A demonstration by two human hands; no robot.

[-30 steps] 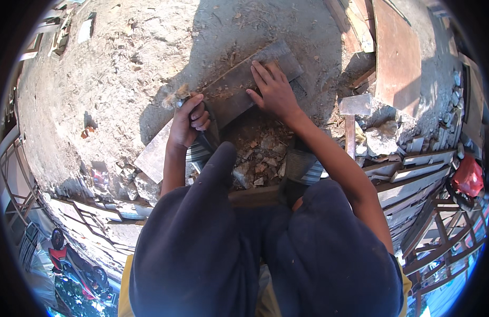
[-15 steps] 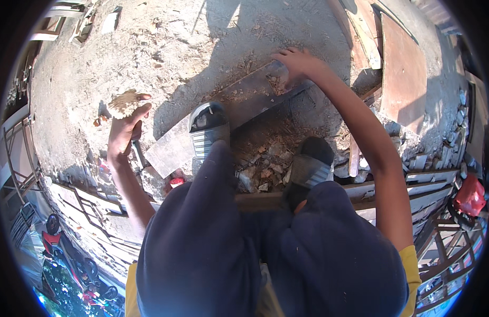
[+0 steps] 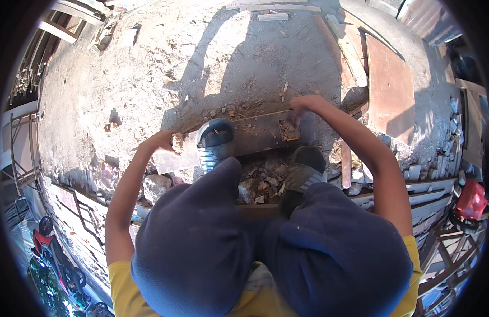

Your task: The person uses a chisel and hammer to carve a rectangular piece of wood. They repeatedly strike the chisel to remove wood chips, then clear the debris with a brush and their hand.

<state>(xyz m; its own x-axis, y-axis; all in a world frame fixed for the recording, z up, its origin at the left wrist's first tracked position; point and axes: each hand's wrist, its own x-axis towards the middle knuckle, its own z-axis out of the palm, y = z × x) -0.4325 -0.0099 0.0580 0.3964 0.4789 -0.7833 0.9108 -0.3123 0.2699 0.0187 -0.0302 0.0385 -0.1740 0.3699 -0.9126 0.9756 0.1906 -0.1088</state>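
Head view: dirt ground (image 3: 133, 84), dry & pale where sunlit, shaded by the person's shadow around most of the board (image 3: 260, 138), which lies flat-ish on it, running L–R in front of the person, w/ L sandal (image 3: 215, 134) on top & R sandal (image 3: 308, 161) on its near side. Rubble (image 3: 261, 182) sits b/w the feet, also near side of board. Well beyond board's far edge: pale planks (image 3: 273, 8); off past its R end, a brown panel (image 3: 389, 87) leaning by more timber. Far L of board, up top, a wood stack (image 3: 25, 68); low & far L, a red motorbike (image 3: 54, 259). Containers: red plastic bag (image 3: 470, 199) well R of board, contents can't be made out. Squarish brown patch (image 3: 289, 130) nr board's R end, w/ scraps on or in it; can't tell if it's a recess. L hand (image 3: 162, 142) at board's L end, fingers & thumb parted around a pale tan bit (image 3: 177, 141); can't tell if pinched. R hand (image 3: 305, 106) at board's far edge nr R end, fingers bent, thumb lower; can't tell if grip's tight.
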